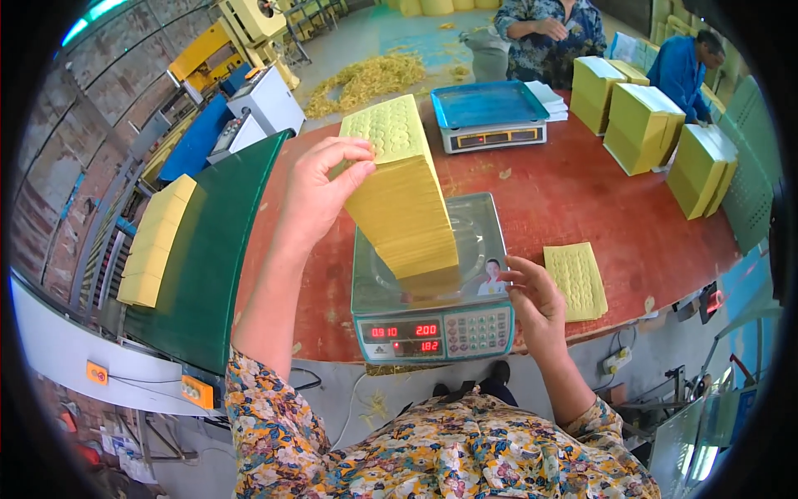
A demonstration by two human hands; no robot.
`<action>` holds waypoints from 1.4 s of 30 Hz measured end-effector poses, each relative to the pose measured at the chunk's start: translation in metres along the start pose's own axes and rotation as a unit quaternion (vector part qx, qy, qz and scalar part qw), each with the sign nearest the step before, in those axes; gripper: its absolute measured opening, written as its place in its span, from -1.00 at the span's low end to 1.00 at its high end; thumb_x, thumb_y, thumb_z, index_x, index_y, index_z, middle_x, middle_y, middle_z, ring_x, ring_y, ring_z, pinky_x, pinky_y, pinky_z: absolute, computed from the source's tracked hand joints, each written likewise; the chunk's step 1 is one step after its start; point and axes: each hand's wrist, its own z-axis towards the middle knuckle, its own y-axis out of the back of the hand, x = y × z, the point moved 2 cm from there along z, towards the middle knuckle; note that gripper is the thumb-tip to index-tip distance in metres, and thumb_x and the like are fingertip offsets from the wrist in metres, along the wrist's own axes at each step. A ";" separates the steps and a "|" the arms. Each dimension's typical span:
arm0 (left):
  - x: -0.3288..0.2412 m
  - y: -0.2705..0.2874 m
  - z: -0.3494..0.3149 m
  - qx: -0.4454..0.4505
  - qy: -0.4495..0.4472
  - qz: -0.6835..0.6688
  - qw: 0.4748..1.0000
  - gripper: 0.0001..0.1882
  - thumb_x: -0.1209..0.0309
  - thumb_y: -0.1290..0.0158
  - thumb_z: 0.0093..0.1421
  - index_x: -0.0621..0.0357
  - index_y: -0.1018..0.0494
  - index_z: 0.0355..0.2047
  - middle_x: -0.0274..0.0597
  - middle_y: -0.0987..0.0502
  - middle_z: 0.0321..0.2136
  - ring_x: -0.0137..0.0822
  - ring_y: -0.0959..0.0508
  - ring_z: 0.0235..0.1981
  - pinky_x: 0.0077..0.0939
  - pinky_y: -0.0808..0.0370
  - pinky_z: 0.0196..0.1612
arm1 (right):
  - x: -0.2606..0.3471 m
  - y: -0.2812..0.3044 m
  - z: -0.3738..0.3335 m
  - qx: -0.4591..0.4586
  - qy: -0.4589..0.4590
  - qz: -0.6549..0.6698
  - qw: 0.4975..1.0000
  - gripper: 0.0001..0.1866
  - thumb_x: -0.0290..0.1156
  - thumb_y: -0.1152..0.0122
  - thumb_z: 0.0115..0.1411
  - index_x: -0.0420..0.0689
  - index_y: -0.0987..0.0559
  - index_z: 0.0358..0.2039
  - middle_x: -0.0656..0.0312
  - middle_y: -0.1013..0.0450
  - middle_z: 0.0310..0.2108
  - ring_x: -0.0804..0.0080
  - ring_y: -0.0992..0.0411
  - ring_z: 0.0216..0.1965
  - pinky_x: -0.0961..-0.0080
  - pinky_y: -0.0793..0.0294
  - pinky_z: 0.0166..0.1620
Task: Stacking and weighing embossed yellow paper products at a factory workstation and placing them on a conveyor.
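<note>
A tall stack of yellow embossed paper [403, 212] stands on the glass-topped digital scale [490, 233], whose red displays are lit. My left hand [320, 179] grips the upper left edge of this stack, fingers over the top and thumb against the near side. Beside the scale's right front corner is my right hand [536, 303], empty, its fingers loosely apart. Just right of that hand, a thin pile of the same yellow paper [575, 281] lies flat on the red table [524, 195].
A second scale with a blue tray [486, 104] stands farther back, white sheets [547, 100] next to it. Wrapped yellow bundles [640, 129] line the right side, where a person in blue [677, 71] works. Another person [553, 37] stands behind the table. Yellow blocks [156, 241] rest on a green belt [220, 233].
</note>
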 end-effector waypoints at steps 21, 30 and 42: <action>-0.099 -0.202 -0.140 0.154 -0.346 0.091 0.921 -0.72 0.34 -0.13 0.21 0.20 -0.47 -0.11 -0.04 -0.51 -0.02 -0.12 -0.48 0.09 0.09 -0.22 0.25 | 0.037 0.073 -0.037 -0.009 -0.028 -0.028 0.999 -0.41 -0.49 -0.03 0.22 -0.18 -0.26 0.29 0.19 -0.38 0.11 0.43 -0.39 0.07 0.48 -0.38 0.09; -0.044 -0.315 -0.194 0.177 0.177 -0.277 0.928 -0.32 0.38 -0.09 0.27 0.47 -0.07 0.27 0.21 -0.25 0.20 0.01 -0.35 0.20 -0.23 -0.31 0.22 | -0.006 0.181 -0.020 -0.189 -0.144 -0.007 0.971 -0.36 -0.69 0.05 0.08 -0.23 -0.30 0.25 0.22 -0.39 0.07 0.48 -0.36 0.08 0.51 -0.33 0.13; -0.049 -0.362 -0.162 0.060 0.314 -0.376 0.870 -0.31 0.29 0.07 0.37 0.51 0.04 0.32 0.26 -0.10 0.32 -0.05 -0.12 0.36 -0.31 -0.05 0.36 | -0.053 0.183 0.018 -0.076 -0.211 -0.113 0.968 -0.35 -0.68 0.01 0.08 -0.25 -0.26 0.26 0.14 -0.37 0.11 0.40 -0.30 0.17 0.50 -0.23 0.21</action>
